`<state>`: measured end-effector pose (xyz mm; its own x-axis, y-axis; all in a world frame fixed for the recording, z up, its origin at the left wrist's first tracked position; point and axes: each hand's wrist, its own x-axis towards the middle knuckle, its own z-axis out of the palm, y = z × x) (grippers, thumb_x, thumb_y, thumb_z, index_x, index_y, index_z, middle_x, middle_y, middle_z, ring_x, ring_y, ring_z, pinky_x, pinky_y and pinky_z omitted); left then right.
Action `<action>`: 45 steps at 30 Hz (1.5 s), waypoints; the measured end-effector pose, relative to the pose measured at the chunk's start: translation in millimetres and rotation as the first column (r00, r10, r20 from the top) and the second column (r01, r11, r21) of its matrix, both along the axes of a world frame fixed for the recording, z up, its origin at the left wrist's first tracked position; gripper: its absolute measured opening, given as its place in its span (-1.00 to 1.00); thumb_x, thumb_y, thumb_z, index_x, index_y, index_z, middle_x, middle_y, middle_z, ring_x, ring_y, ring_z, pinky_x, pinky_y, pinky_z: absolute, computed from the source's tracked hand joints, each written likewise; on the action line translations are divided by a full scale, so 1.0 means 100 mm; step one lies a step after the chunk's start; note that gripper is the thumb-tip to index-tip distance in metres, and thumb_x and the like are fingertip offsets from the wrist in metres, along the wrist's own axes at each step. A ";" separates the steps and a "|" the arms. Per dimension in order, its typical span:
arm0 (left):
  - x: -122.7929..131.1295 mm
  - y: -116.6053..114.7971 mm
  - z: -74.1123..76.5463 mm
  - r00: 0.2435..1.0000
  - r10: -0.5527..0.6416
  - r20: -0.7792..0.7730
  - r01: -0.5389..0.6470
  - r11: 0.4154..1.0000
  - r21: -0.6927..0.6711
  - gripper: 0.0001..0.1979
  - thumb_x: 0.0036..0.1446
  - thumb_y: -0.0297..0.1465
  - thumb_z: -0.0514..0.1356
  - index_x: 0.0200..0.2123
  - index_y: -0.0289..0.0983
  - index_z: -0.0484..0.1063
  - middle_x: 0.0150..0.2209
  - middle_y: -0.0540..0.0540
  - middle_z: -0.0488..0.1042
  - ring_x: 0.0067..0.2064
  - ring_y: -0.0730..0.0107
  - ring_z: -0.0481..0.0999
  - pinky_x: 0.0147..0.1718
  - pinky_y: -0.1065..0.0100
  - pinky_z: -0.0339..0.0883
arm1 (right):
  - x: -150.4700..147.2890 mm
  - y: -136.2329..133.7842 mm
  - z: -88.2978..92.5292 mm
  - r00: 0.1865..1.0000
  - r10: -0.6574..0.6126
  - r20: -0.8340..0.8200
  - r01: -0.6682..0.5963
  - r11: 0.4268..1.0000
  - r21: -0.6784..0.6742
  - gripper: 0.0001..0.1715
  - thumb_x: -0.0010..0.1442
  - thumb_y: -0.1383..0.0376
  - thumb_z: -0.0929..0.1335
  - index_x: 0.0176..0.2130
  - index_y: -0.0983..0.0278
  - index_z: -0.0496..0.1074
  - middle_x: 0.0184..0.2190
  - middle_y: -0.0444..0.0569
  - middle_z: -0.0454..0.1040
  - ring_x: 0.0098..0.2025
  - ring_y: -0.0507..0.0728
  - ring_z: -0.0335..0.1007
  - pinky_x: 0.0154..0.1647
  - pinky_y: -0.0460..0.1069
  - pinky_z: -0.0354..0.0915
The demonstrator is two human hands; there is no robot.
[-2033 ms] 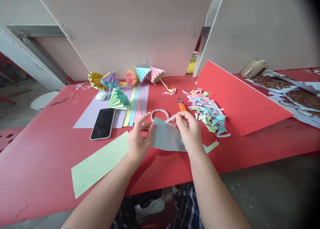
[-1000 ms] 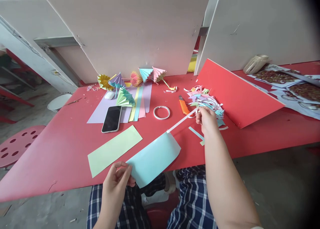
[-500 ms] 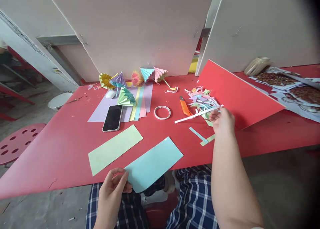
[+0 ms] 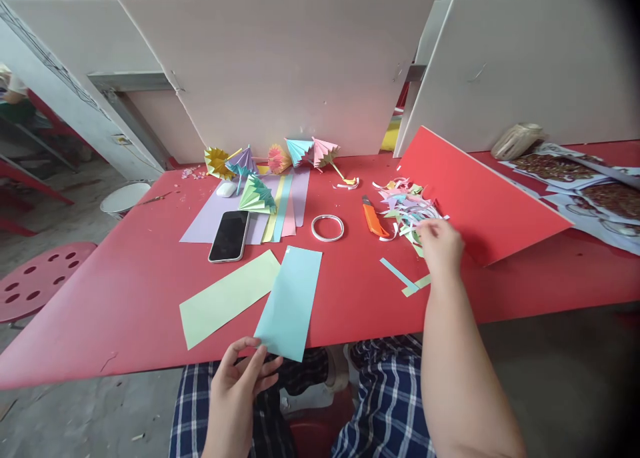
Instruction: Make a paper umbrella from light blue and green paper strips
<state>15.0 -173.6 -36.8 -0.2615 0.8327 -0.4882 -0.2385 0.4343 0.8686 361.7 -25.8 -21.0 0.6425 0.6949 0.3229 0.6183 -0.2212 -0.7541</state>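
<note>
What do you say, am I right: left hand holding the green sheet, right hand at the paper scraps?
Wrong sheet: the head view shows the left hand holding the blue sheet, not the green sheet. The right hand is indeed at the paper scraps.

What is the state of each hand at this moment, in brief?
Left hand: closed, pinching the blue paper by a corner.
Right hand: at the scraps; grip cannot be told.

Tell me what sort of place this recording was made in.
Probably a craft workspace; which kind of building, I can't tell. Folded paper umbrellas, a heap of paper scraps and an orange cutter share the red table.
</note>
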 end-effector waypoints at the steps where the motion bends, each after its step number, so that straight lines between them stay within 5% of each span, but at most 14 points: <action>1: 0.02 0.00 -0.01 0.999 -0.033 -0.011 0.034 0.999 0.011 -0.61 -0.16 -0.21 0.29 -0.30 -0.22 0.23 -0.45 0.00 0.50 -0.36 0.22 0.55 -0.46 0.39 0.42 | 0.00 0.00 -0.01 0.999 0.040 0.030 -0.037 0.994 -0.104 -0.77 -0.02 0.31 0.22 -0.34 0.25 0.41 -0.35 0.01 0.49 -0.23 0.23 0.40 -0.21 0.13 0.30; 4: 0.08 0.01 -0.03 0.990 -0.131 -0.056 0.134 0.990 0.048 -0.63 -0.11 -0.20 0.26 -0.32 -0.21 0.17 -0.48 -0.01 0.50 -0.39 0.22 0.55 -0.48 0.38 0.41 | -0.07 0.02 0.03 0.981 0.102 0.164 -0.039 0.938 -0.346 -0.62 -0.05 0.40 0.22 -0.23 0.24 0.47 -0.27 0.05 0.50 -0.19 0.29 0.37 -0.25 0.15 0.28; 7: 0.18 0.03 -0.02 0.979 -0.195 -0.059 0.200 0.976 0.082 -0.64 -0.09 -0.19 0.24 -0.33 -0.21 0.14 -0.47 -0.01 0.51 -0.43 0.25 0.54 -0.53 0.38 0.39 | -0.33 0.06 0.10 0.950 0.131 0.283 -0.059 0.967 -0.247 -0.52 -0.01 0.44 0.18 -0.10 0.26 0.42 -0.23 0.09 0.49 -0.15 0.29 0.35 -0.23 0.15 0.28; 9: 0.25 0.05 -0.01 0.971 -0.234 -0.039 0.237 0.967 0.092 -0.65 -0.07 -0.19 0.22 -0.34 -0.20 0.12 -0.46 -0.02 0.51 -0.46 0.28 0.53 -0.55 0.39 0.38 | -0.58 0.11 0.10 0.883 0.313 0.349 -0.282 0.950 -0.136 -0.56 0.03 0.45 0.17 -0.12 0.25 0.42 -0.19 0.04 0.47 -0.11 0.21 0.32 -0.12 0.11 0.26; 12: 0.36 0.08 0.00 0.961 -0.275 -0.007 0.274 0.957 0.099 -0.68 -0.02 -0.20 0.19 -0.33 -0.20 0.11 -0.49 0.01 0.49 -0.47 0.31 0.52 -0.55 0.41 0.36 | -0.95 0.20 0.03 0.674 0.616 0.408 -0.596 0.780 -0.192 -0.68 0.07 0.43 0.19 -0.26 0.23 0.46 -0.08 -0.01 0.41 0.05 0.17 0.19 0.04 0.09 0.17; 16: 0.45 0.12 -0.01 0.958 -0.285 0.037 0.279 0.954 0.109 -0.69 0.00 -0.21 0.17 -0.32 -0.20 0.10 -0.51 0.02 0.47 -0.47 0.32 0.52 -0.55 0.41 0.35 | -1.16 0.29 -0.11 0.560 0.758 0.334 -0.691 0.650 -0.316 -0.64 0.10 0.49 0.16 -0.23 0.24 0.44 -0.12 -0.03 0.43 0.03 0.12 0.23 0.02 0.06 0.20; 25: 0.60 0.11 -0.02 0.949 -0.303 0.089 0.298 0.952 0.065 -0.61 -0.02 -0.17 0.18 -0.17 -0.21 0.18 -0.44 -0.05 0.50 -0.46 0.32 0.53 -0.56 0.42 0.36 | -0.97 0.31 -0.12 0.704 0.629 0.330 -0.459 0.758 -0.464 -0.55 0.13 0.38 0.18 0.02 0.30 0.31 0.06 0.12 0.27 0.12 0.26 0.11 0.08 0.19 0.12; 28: 0.65 0.14 0.00 0.938 -0.332 0.105 0.328 0.943 0.053 -0.50 -0.04 -0.17 0.19 -0.05 -0.22 0.17 -0.45 -0.06 0.49 -0.49 0.32 0.52 -0.59 0.42 0.35 | -1.05 0.22 -0.07 0.705 0.636 0.313 -0.507 0.761 -0.404 -0.56 0.14 0.35 0.18 0.03 0.22 0.30 0.11 0.04 0.22 0.17 0.23 0.03 0.12 0.19 0.07; 32: 0.74 0.19 0.02 0.915 -0.390 0.100 0.384 0.920 0.073 -0.41 -0.02 -0.17 0.16 0.07 -0.23 0.09 -0.43 -0.08 0.49 -0.49 0.33 0.52 -0.60 0.43 0.35 | -1.29 0.05 -0.03 0.517 0.851 0.094 -0.777 0.513 -0.365 -0.56 0.18 0.23 0.19 0.06 0.13 0.25 0.17 -0.07 0.12 0.23 0.11 -0.10 0.16 0.08 0.04; 34: 0.75 0.16 0.03 0.900 -0.426 0.091 0.421 0.904 0.075 -0.33 -0.01 -0.16 0.16 0.14 -0.20 0.00 -0.41 -0.09 0.50 -0.50 0.34 0.51 -0.62 0.43 0.34 | -1.39 0.00 -0.05 0.459 0.888 -0.009 -0.808 0.413 -0.419 -0.51 0.17 0.18 0.20 0.10 0.12 0.20 0.22 -0.08 0.02 0.26 0.12 -0.20 0.18 0.10 -0.01; 37: 0.57 0.10 0.06 0.887 -0.461 -0.026 0.461 0.884 0.073 -0.25 -0.04 -0.16 0.18 0.18 -0.18 -0.04 -0.45 -0.05 0.51 -0.57 0.36 0.48 -0.64 0.41 0.33 | -1.43 -0.03 -0.07 0.466 0.883 -0.054 -0.779 0.380 -0.498 -0.43 0.15 0.15 0.22 0.15 0.16 0.13 0.25 -0.05 -0.08 0.27 0.14 -0.29 0.21 0.13 -0.12; 39: 0.24 0.09 0.08 0.894 -0.338 -0.293 0.389 0.911 0.136 -0.37 -0.04 -0.19 0.18 0.11 -0.22 0.13 -0.48 -0.06 0.51 -0.50 0.32 0.50 -0.48 0.36 0.39 | -1.41 -0.03 -0.06 0.481 0.875 -0.051 -0.766 0.391 -0.510 -0.40 0.16 0.13 0.21 0.17 0.19 0.09 0.25 -0.03 -0.08 0.27 0.14 -0.28 0.21 0.12 -0.13; 42: -0.48 0.19 0.07 0.657 0.010 -0.754 0.313 0.906 0.285 -0.56 -0.03 -0.20 0.17 -0.04 -0.17 0.33 -0.23 -0.14 0.51 -0.20 0.17 0.49 -0.28 0.28 0.38 | -1.37 -0.03 -0.03 0.518 0.854 -0.048 -0.755 0.430 -0.495 -0.42 0.18 0.14 0.18 0.17 0.20 0.09 0.23 -0.03 -0.04 0.26 0.13 -0.22 0.20 0.10 -0.09; 45: -1.13 0.29 -0.01 0.267 0.023 -0.963 0.566 0.806 0.176 -0.57 -0.01 -0.18 0.14 -0.04 -0.16 0.35 0.06 -0.14 0.31 0.12 0.01 0.21 0.03 0.05 0.14 | -1.34 -0.02 -0.02 0.551 0.834 -0.038 -0.740 0.466 -0.485 -0.45 0.19 0.16 0.16 0.16 0.22 0.11 0.22 -0.01 0.01 0.25 0.12 -0.17 0.20 0.09 -0.07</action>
